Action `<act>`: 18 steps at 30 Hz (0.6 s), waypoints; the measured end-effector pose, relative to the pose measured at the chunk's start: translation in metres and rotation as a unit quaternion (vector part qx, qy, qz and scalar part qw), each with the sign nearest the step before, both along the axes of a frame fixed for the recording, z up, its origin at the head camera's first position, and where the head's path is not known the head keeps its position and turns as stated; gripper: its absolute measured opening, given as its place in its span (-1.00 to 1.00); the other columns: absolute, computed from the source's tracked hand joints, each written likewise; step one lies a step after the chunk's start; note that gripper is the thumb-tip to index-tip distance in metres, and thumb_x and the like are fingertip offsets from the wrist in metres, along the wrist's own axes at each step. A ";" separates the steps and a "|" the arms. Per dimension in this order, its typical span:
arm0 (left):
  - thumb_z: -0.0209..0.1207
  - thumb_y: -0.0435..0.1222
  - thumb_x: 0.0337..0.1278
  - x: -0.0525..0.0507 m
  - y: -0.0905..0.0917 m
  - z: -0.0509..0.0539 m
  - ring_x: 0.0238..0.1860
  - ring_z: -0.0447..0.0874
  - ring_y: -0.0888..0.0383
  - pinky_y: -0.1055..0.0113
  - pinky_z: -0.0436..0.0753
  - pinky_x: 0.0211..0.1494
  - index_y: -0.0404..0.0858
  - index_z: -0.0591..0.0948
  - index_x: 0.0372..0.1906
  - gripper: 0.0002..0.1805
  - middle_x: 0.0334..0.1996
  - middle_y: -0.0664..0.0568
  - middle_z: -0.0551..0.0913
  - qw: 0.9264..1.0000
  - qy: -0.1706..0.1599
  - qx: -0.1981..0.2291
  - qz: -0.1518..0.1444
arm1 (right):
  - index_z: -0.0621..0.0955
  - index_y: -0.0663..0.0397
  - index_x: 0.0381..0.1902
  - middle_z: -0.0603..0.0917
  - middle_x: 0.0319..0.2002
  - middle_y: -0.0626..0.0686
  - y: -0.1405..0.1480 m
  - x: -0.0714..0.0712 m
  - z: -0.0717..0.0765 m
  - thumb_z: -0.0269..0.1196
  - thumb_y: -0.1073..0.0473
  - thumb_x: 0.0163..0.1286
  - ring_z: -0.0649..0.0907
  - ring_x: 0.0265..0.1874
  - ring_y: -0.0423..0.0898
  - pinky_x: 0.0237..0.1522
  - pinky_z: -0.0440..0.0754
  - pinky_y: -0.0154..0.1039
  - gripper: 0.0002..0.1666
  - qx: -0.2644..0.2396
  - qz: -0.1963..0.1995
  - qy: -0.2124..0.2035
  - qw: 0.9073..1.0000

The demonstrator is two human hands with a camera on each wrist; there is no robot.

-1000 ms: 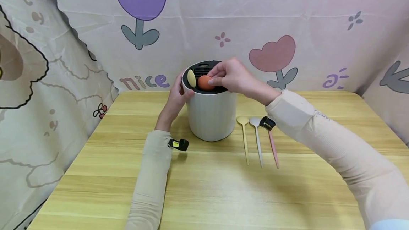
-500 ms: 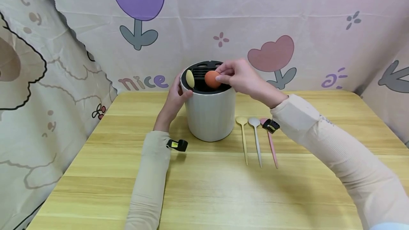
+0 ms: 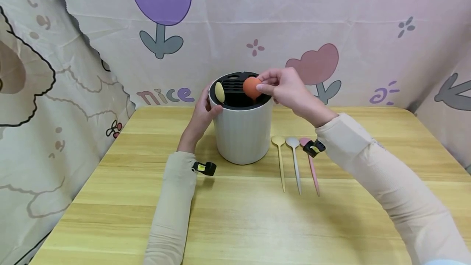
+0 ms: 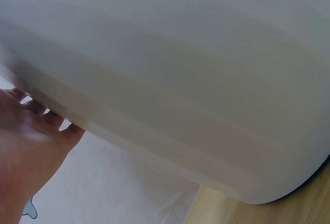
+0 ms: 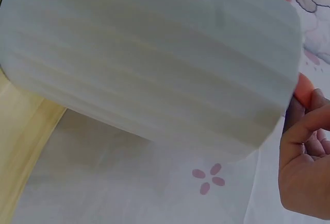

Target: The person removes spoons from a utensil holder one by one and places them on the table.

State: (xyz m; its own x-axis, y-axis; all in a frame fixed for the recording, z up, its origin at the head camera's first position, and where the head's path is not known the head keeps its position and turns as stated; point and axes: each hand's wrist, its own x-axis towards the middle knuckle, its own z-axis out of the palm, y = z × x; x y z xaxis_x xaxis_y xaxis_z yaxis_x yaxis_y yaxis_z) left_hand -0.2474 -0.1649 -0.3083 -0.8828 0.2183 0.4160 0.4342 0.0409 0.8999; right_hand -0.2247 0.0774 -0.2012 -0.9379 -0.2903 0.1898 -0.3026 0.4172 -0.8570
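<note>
A white ribbed utensil holder (image 3: 242,134) with a black slotted insert (image 3: 235,77) in its top stands upright on the table. My left hand (image 3: 200,107) holds its left side, thumb by the front rim; in the left wrist view the fingers (image 4: 46,115) lie against the wall. With thumb and fingers, my right hand (image 3: 288,87) pinches the round head of an orange spoon (image 3: 251,88) over the right part of the insert. A short bit of its handle shows below; the rest is hidden inside. A yellow spoon (image 3: 219,92) stands at the insert's left.
To the right of the holder lie a yellow spoon (image 3: 281,162), a white spoon (image 3: 295,162) and a pink spoon (image 3: 313,171), side by side on the wooden table (image 3: 250,216). The right wrist camera hangs over the pink one's head. A printed cloth (image 3: 228,19) hangs behind.
The orange spoon, held in my right hand, has shifted right and slightly up across the insert, from near the standing yellow spoon. The left hand stays on the holder.
</note>
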 end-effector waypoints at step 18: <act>0.21 0.55 -0.53 0.000 0.001 -0.001 0.41 0.15 0.00 0.09 0.19 0.42 -0.27 -0.01 0.52 0.49 0.45 -0.13 0.12 1.000 0.005 -0.001 0.003 | 0.64 0.30 -0.19 0.68 -0.42 0.03 0.012 0.019 0.044 0.28 0.38 0.30 0.50 -0.52 -0.16 -0.60 0.41 -0.39 -0.88 -0.164 0.024 0.031 0.986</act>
State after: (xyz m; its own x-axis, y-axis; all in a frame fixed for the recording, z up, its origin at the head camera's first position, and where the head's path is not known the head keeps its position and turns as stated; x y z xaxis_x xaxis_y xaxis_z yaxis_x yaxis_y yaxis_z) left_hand -0.2473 -0.1639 -0.3090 -0.8797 0.2147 0.4242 0.4429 0.0458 0.8954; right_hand -0.2054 0.0897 -0.1575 -0.9083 -0.2467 0.3379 -0.3716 0.1046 -0.9225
